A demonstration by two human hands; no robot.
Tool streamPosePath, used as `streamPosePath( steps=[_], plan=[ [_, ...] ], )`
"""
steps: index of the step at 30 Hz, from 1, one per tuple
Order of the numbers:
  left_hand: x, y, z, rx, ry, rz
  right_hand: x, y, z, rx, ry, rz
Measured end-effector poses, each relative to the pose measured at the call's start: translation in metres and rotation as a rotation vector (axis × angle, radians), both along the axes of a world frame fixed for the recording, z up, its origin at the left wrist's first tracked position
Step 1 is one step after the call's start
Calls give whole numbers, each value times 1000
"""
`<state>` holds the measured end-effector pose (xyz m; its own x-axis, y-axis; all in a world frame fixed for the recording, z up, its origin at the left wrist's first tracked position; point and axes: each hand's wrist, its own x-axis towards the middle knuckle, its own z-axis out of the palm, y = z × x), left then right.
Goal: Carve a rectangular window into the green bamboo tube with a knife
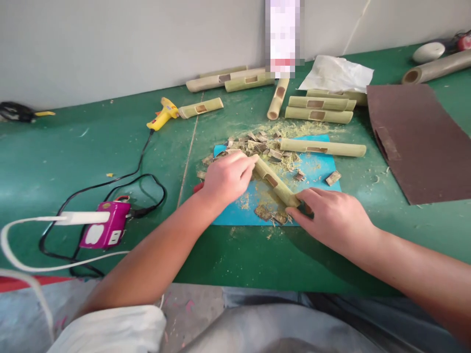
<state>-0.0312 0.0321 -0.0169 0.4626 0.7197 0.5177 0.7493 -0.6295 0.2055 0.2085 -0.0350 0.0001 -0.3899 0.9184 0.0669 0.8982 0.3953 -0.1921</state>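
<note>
A short bamboo tube (279, 188) with a rectangular window cut in its side slants between my two hands. My left hand (228, 177) is closed at its far left end, with the fingertips on the rim. At the near right end, the thumb and fingers of my right hand (327, 213) pinch the tube. Under it lies a blue sheet (235, 211) strewn with bamboo chips (263, 147) and fine shavings. Another windowed bamboo tube (342, 148) rests across the sheet's back right. Something red (198, 187) peeks out beside my left wrist, mostly hidden.
Several cut bamboo tubes (318, 115) lie toward the wall. A yellow glue gun (163, 115) touches one tube at left, its cord running to a magenta power adapter (105, 225). Brown sandpaper-like sheet (419, 142) and crumpled white paper (334, 73) occupy the right of the green table (206, 255).
</note>
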Motion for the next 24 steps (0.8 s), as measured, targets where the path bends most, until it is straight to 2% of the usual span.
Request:
streamPosePath(
  steps=[5, 7, 10, 14, 18, 20, 24],
  plan=[
    [-2, -2, 5, 25, 3, -94, 6, 9, 7, 61, 170, -44],
    [-4, -3, 7, 43, -11, -148, 14, 18, 15, 70, 273, -115],
    [-6, -4, 10, 27, 23, -217, 32, 37, 28, 99, 316, -262],
    [-8, -7, 12, 39, 52, -194, 71, 70, 39, 235, 205, -474],
    [-8, -7, 12, 59, 16, -173, 106, 95, 35, 144, 0, -699],
    [-8, -6, 12, 59, 18, -175, 116, 102, 31, 70, -68, -726],
    [-8, -7, 12, 65, 24, -168, 121, 105, 25, -40, -110, -678]
  ],
)
